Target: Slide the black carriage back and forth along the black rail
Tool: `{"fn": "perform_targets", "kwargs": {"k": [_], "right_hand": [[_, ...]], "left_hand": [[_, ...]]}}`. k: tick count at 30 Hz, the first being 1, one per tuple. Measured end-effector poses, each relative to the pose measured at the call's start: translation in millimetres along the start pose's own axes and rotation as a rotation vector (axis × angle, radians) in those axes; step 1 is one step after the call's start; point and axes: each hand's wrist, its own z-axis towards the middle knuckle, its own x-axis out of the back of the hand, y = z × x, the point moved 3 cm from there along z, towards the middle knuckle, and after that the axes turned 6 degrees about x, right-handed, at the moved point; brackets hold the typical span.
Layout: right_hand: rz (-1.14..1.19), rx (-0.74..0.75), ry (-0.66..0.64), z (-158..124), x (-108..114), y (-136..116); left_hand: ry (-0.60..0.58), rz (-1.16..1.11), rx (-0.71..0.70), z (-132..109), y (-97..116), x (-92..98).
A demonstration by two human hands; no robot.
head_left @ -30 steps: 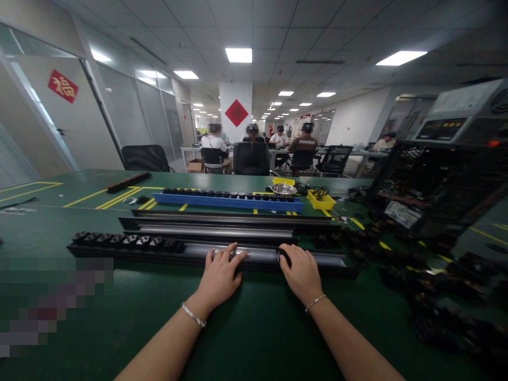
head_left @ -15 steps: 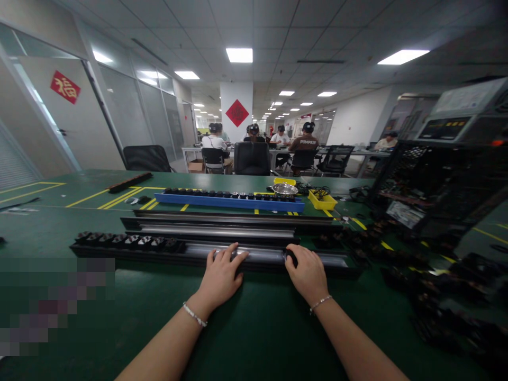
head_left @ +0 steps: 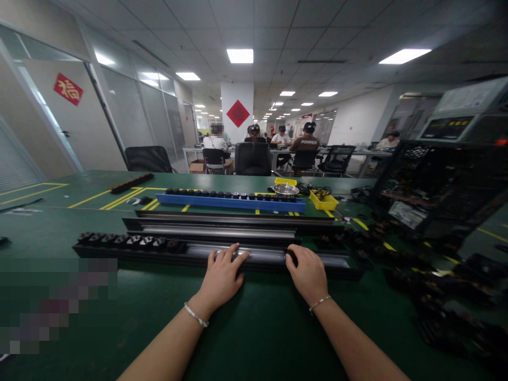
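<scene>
A long black channel with a shiny inner face lies across the green table in front of me. Several small black blocks with silvery tops sit in a row in its left part. My left hand rests on the channel's middle, fingers spread over its near edge, holding nothing that I can see. Farther right, my right hand is closed around a small black part at the channel. Fingers hide most of that part, and its kind does not show.
Two similar dark channels lie just beyond. Behind them stands a blue channel full of black parts, near a metal bowl and a yellow bin. Loose black parts and a dark rack occupy the right. People sit farther back.
Both hands keep almost the same place on the channel. The whole view has shifted very slightly to the right.
</scene>
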Motion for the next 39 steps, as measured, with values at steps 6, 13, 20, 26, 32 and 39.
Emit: {"fn": "perform_targets", "kwargs": {"k": [6, 13, 20, 26, 32, 39], "right_hand": [[-0.014, -0.026, 0.004, 0, -1, 2], [-0.047, -0.078, -0.01, 0, -1, 4], [-0.056, -0.105, 0.013, 0, 0, 7], [-0.081, -0.135, 0.018, 0, 3, 7], [-0.09, -0.142, 0.001, 0, 3, 6], [-0.099, -0.164, 0.013, 0, 4, 11]], "left_hand": [[-0.003, -0.004, -0.001, 0, 0, 0.3], [0.004, -0.001, -0.003, 0, -1, 0.2], [-0.001, 0.003, 0.001, 1, 0, -1.0], [-0.004, -0.001, -0.002, 0, 0, -1.4], [-0.013, -0.005, 0.002, 1, -1, -1.0], [-0.017, -0.007, 0.004, 0, 1, 1.8]]}}
